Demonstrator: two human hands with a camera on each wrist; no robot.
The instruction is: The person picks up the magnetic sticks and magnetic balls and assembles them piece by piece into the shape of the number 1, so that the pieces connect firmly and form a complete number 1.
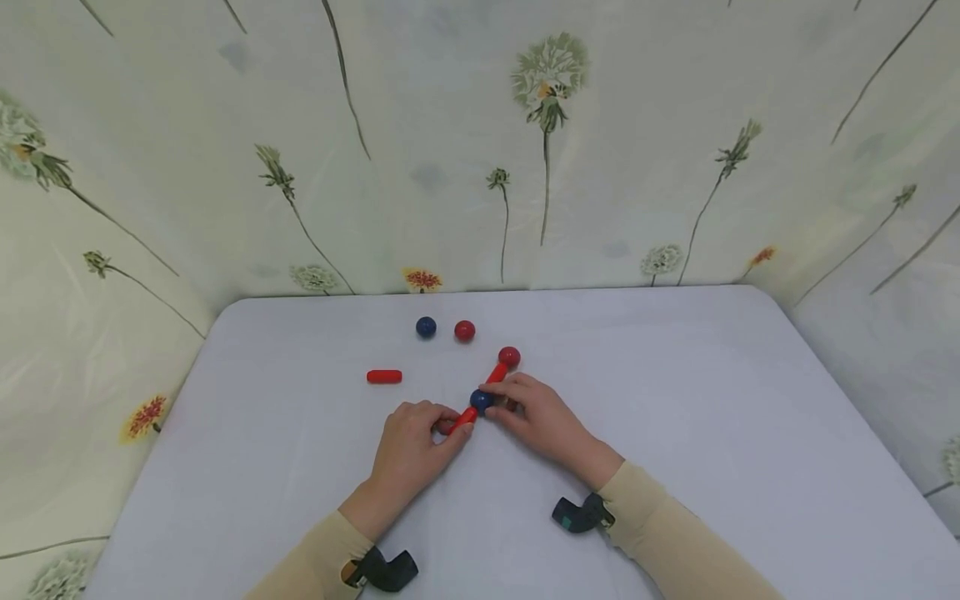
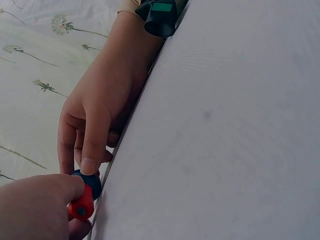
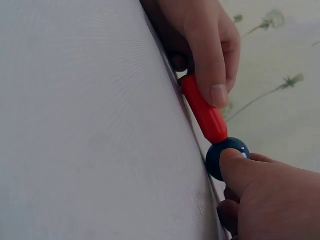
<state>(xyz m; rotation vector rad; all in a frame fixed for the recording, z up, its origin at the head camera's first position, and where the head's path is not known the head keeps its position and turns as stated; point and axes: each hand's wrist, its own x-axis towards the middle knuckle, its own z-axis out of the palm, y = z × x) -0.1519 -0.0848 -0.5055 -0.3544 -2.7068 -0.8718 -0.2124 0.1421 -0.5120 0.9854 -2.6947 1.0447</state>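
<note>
My left hand [image 1: 415, 446] pinches a short red rod [image 3: 205, 110] between thumb and fingers. The rod's far end meets a blue ball [image 1: 482, 401], which my right hand [image 1: 543, 417] holds between thumb and fingertips. Beyond the blue ball a second red rod [image 1: 497, 374] runs up to a red ball [image 1: 509, 357], so the pieces lie in one slanting line. In the left wrist view, the near end of the held red rod [image 2: 81, 207] shows a dark round spot. Part of the blue ball is hidden by my fingers.
A loose red rod [image 1: 384, 377] lies left of the line. Farther back sit a blue ball [image 1: 426, 327] and a red ball [image 1: 465, 331]. The white table [image 1: 712, 417] ends at a flower-patterned cloth [image 1: 450, 167] behind it.
</note>
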